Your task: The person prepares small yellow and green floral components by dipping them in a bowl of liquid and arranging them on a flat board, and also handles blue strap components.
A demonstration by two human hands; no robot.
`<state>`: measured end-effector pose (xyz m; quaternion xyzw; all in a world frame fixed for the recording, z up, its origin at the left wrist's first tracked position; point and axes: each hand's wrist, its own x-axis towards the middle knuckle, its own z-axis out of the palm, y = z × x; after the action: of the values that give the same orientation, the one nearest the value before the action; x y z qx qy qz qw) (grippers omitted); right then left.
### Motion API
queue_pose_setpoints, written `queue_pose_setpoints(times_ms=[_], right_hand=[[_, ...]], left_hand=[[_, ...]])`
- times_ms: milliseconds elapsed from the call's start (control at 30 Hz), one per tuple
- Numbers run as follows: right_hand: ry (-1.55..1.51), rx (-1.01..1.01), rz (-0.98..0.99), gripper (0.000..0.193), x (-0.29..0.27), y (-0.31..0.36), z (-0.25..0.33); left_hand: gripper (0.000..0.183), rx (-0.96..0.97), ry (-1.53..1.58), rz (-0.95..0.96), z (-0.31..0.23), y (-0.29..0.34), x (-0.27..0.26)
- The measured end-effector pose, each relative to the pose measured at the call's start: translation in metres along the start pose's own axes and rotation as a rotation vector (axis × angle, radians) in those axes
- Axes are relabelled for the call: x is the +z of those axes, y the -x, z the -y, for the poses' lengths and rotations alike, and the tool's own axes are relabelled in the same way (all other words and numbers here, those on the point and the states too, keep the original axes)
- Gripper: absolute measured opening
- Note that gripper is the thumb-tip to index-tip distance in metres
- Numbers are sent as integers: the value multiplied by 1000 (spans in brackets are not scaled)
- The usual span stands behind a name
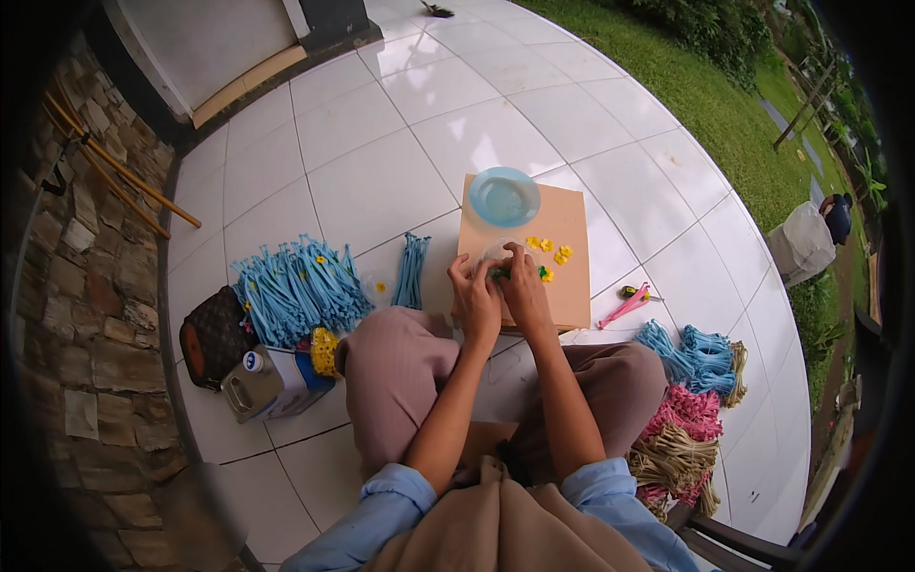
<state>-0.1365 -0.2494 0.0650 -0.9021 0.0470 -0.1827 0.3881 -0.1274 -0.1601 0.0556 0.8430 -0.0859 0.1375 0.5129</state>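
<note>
Over the near part of a tan board (572, 310), my left hand (474, 296) and my right hand (522, 291) meet, fingers bent and pinched together. Between the fingertips is something small and dark green, mostly hidden, so I cannot make out its kind. Just beyond the fingers shows the rim of a clear round dish (497, 249). Small yellow flower-shaped pieces (562, 255) lie on the board right of my hands. A green and yellow piece (545, 275) is close beside my right hand. A translucent blue bowl (504, 196) sits at the board's far edge.
Blue stick bundles (300, 291) lie left, near a dark bag (217, 334) and a metal can (272, 386). A smaller blue bundle (412, 272) is nearer the board. To the right are a screwdriver (639, 294), pink sticks (624, 307) and tan bundles (672, 456).
</note>
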Motion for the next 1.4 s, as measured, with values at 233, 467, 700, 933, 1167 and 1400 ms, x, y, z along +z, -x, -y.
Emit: queue_pose_setpoints(times_ms=[233,467,700,933,1167,1400], right_hand=[[-3,-4,-89,42,0,3,2],[-203,93,-292,39,-16,0,20],[-363,72,-142,41,-88,-32,75],[-469,93,-204,44,-136,-54,70],[-835,204,-82,46,-144,-41,58],[-1095,260,28,45,-156,-36,53]], left_hand=[[30,4,-12,-28,-8,0,-2],[31,22,-126,-20,-2,0,1],[39,284,16,147,-80,-36,-59],[25,442,173,538,-128,-106,-53],[29,449,282,516,-127,-100,-44],[18,313,420,679,-138,-104,-69]])
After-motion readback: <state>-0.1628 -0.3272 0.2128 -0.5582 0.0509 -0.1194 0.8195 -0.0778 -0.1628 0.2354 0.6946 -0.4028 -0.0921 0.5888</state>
